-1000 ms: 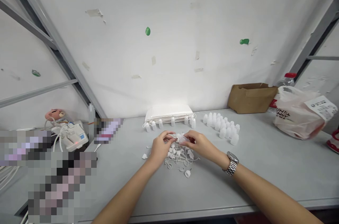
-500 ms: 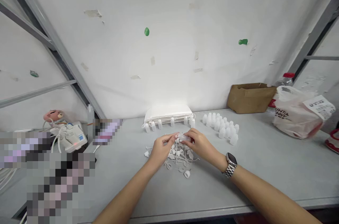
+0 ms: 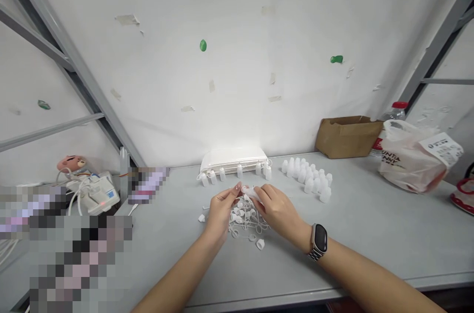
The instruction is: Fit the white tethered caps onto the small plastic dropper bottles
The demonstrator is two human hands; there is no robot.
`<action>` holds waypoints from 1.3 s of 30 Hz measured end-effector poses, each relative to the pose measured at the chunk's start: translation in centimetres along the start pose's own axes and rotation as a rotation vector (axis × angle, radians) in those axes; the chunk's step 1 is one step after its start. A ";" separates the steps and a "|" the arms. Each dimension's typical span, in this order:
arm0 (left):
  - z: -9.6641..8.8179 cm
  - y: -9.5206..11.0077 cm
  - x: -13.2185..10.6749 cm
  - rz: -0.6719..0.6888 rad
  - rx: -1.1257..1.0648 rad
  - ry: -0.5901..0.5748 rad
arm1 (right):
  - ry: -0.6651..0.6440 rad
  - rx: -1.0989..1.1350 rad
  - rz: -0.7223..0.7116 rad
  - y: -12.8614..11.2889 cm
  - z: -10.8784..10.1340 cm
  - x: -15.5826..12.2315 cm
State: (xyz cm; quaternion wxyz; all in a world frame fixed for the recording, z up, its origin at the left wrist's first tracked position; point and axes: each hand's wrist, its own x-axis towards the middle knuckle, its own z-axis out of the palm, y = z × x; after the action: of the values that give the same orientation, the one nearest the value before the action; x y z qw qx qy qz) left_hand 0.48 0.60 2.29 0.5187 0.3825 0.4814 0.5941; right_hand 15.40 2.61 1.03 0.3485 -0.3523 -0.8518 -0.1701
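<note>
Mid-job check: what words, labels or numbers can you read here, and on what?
"NTA" over "ENN", red, partly hidden: plastic bag.
White label on that bag: print too small to read.
Blue sticker on white device: too small to read.
Small white bottle held by left hand and right hand: no marking seen.

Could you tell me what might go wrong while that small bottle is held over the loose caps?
The small bottle is pinched only by fingertips of the left hand and right hand, so it might slip into the pile of caps. The upright bottles stand close beside the right hand; a sweep could topple them.
</note>
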 end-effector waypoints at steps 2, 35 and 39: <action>0.0 0.0 0.1 -0.018 -0.020 0.005 | 0.022 -0.028 -0.016 -0.1 -0.1 0.0; 1.2 -0.4 0.1 -0.092 -0.162 -0.003 | 0.174 -0.247 -0.086 -1.7 1.1 -0.6; 1.3 -0.3 -0.4 -0.082 -0.163 -0.059 | 0.189 -0.091 -0.030 -1.8 1.0 -0.7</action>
State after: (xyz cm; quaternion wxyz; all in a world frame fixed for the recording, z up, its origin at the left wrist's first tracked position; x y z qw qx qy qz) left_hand 1.84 0.45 2.30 0.5858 0.3363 0.4311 0.5982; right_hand 13.96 1.58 -0.29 0.4083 -0.3375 -0.8117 -0.2461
